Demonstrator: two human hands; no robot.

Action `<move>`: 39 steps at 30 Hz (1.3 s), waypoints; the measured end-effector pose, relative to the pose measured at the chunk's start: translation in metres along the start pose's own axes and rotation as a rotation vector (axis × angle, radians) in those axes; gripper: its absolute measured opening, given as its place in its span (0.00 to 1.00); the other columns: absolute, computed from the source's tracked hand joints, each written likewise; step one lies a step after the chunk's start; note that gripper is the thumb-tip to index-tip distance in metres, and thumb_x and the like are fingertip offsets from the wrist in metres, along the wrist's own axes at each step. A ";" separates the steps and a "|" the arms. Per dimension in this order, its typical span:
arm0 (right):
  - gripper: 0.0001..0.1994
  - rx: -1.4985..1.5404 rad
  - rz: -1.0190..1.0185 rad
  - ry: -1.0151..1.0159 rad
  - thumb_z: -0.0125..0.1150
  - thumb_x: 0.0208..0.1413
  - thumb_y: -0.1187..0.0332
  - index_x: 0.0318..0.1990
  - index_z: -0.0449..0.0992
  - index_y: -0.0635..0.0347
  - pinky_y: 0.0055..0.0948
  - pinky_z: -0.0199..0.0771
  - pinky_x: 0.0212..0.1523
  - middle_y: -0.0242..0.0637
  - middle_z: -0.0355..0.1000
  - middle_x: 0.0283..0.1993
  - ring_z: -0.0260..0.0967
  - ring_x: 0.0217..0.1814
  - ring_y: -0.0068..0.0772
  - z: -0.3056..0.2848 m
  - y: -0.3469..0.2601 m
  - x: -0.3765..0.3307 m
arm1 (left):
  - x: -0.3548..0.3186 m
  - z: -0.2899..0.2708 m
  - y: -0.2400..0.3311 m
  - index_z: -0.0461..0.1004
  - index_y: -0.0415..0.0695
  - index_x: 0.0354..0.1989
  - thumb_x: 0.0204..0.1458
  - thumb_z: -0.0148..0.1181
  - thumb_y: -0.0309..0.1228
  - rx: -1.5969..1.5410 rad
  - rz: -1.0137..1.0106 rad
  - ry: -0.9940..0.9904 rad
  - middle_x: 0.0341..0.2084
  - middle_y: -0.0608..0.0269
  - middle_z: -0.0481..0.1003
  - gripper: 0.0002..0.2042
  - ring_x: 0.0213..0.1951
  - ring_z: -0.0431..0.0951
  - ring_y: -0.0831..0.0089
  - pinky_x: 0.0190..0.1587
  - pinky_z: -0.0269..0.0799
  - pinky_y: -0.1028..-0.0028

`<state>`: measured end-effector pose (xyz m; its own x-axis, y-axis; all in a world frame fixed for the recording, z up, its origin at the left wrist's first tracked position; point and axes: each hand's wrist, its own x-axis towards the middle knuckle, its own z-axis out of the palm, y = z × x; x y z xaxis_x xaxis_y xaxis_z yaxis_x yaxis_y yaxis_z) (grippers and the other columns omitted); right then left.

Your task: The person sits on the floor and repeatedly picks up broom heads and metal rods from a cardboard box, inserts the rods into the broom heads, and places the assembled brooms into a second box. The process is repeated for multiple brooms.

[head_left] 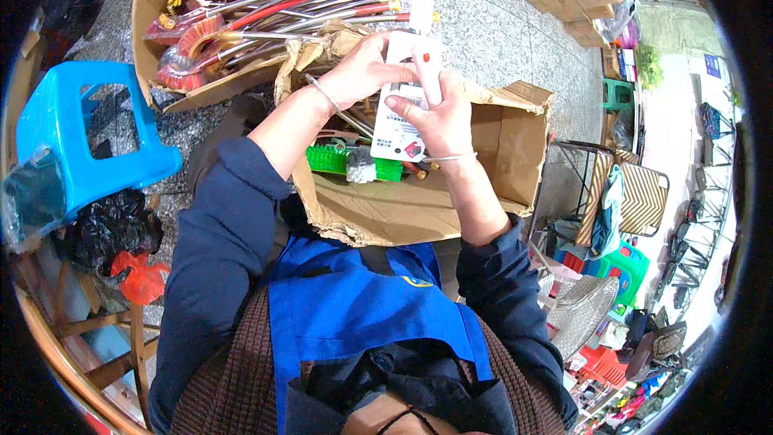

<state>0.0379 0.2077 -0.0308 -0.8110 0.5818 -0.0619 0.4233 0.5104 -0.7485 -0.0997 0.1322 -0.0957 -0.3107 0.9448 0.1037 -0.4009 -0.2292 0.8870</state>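
An open cardboard box [483, 185] sits in front of the person, and beyond it lies a flat carton [161, 24] full of long-handled brushes, while a blue plastic stool [72, 137] stands well to the box's left. Above the box's near rim, the left hand [362, 72] and right hand [439, 117] both close their fingers around a white carded brush package [403, 113], held upright. A green brush [330, 159] lies inside the box, just below the hands.
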 end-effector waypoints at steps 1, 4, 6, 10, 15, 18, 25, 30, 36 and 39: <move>0.28 0.088 0.035 -0.019 0.75 0.37 0.69 0.47 0.71 0.68 0.28 0.73 0.44 0.39 0.72 0.40 0.71 0.42 0.28 -0.003 -0.001 0.002 | 0.001 0.002 0.002 0.68 0.39 0.52 0.50 0.63 0.29 -0.018 -0.012 -0.009 0.43 0.65 0.74 0.20 0.45 0.72 0.80 0.50 0.69 0.76; 0.25 0.273 0.120 -0.101 0.73 0.38 0.71 0.46 0.71 0.67 0.22 0.73 0.35 0.34 0.73 0.35 0.70 0.35 0.19 -0.021 -0.002 0.001 | -0.003 0.008 0.007 0.67 0.39 0.54 0.51 0.62 0.30 -0.044 -0.097 -0.041 0.45 0.66 0.73 0.21 0.47 0.71 0.80 0.51 0.67 0.76; 0.25 0.144 0.096 -0.106 0.72 0.37 0.71 0.46 0.73 0.65 0.26 0.74 0.40 0.37 0.75 0.36 0.73 0.36 0.25 -0.046 -0.001 -0.005 | -0.002 0.010 0.007 0.66 0.40 0.56 0.55 0.58 0.36 -0.014 -0.062 -0.112 0.46 0.64 0.72 0.22 0.47 0.71 0.77 0.50 0.68 0.75; 0.26 -0.093 -0.040 0.072 0.73 0.37 0.64 0.46 0.74 0.61 0.31 0.73 0.40 0.40 0.73 0.34 0.73 0.35 0.36 -0.107 0.012 -0.042 | 0.001 0.002 0.004 0.67 0.40 0.55 0.58 0.53 0.39 0.087 -0.122 -0.188 0.46 0.61 0.74 0.21 0.44 0.73 0.73 0.47 0.69 0.73; 0.25 -0.145 0.038 0.533 0.73 0.41 0.59 0.45 0.73 0.63 0.29 0.72 0.37 0.37 0.75 0.33 0.72 0.34 0.27 -0.224 0.019 -0.143 | 0.000 -0.007 -0.006 0.64 0.39 0.59 0.58 0.51 0.39 0.233 -0.184 -0.137 0.50 0.56 0.72 0.23 0.47 0.73 0.70 0.50 0.68 0.71; 0.22 -0.019 -0.030 0.955 0.70 0.45 0.63 0.46 0.73 0.65 0.26 0.72 0.39 0.38 0.75 0.35 0.73 0.36 0.30 -0.293 0.004 -0.218 | 0.001 -0.014 -0.012 0.63 0.40 0.60 0.58 0.50 0.42 0.245 -0.243 -0.106 0.52 0.54 0.70 0.24 0.49 0.72 0.69 0.52 0.67 0.71; 0.27 -1.090 0.403 1.235 0.73 0.44 0.61 0.47 0.71 0.71 0.25 0.73 0.40 0.37 0.76 0.37 0.74 0.34 0.27 -0.375 0.030 -0.375 | 0.006 -0.039 -0.030 0.59 0.40 0.63 0.61 0.46 0.45 0.143 -0.350 -0.070 0.55 0.54 0.67 0.27 0.49 0.70 0.71 0.54 0.64 0.71; 0.15 -1.157 0.563 0.915 0.64 0.43 0.62 0.41 0.76 0.50 0.37 0.74 0.35 0.42 0.75 0.33 0.75 0.34 0.41 -0.269 0.169 -0.474 | 0.006 -0.045 -0.032 0.56 0.40 0.64 0.62 0.44 0.46 0.158 -0.361 -0.055 0.55 0.55 0.66 0.27 0.51 0.68 0.70 0.55 0.62 0.70; 0.14 -0.464 1.469 0.625 0.58 0.47 0.61 0.40 0.73 0.56 0.48 0.74 0.39 0.50 0.75 0.32 0.74 0.38 0.56 -0.049 0.227 -0.566 | 0.001 -0.056 -0.032 0.58 0.42 0.63 0.61 0.46 0.45 0.123 -0.385 -0.053 0.57 0.54 0.64 0.27 0.52 0.68 0.68 0.56 0.61 0.68; 0.14 -0.479 1.559 0.356 0.58 0.46 0.64 0.41 0.71 0.57 0.47 0.74 0.38 0.51 0.74 0.33 0.74 0.35 0.55 0.012 0.198 -0.605 | 0.001 -0.064 -0.036 0.58 0.42 0.63 0.61 0.47 0.45 0.088 -0.400 -0.031 0.58 0.54 0.64 0.26 0.53 0.67 0.67 0.57 0.60 0.67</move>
<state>0.6071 -0.0506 -0.1498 0.5764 0.7560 -0.3101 0.8144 -0.5625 0.1424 -0.1405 0.1262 -0.1564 -0.1182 0.9623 -0.2450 -0.4090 0.1776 0.8951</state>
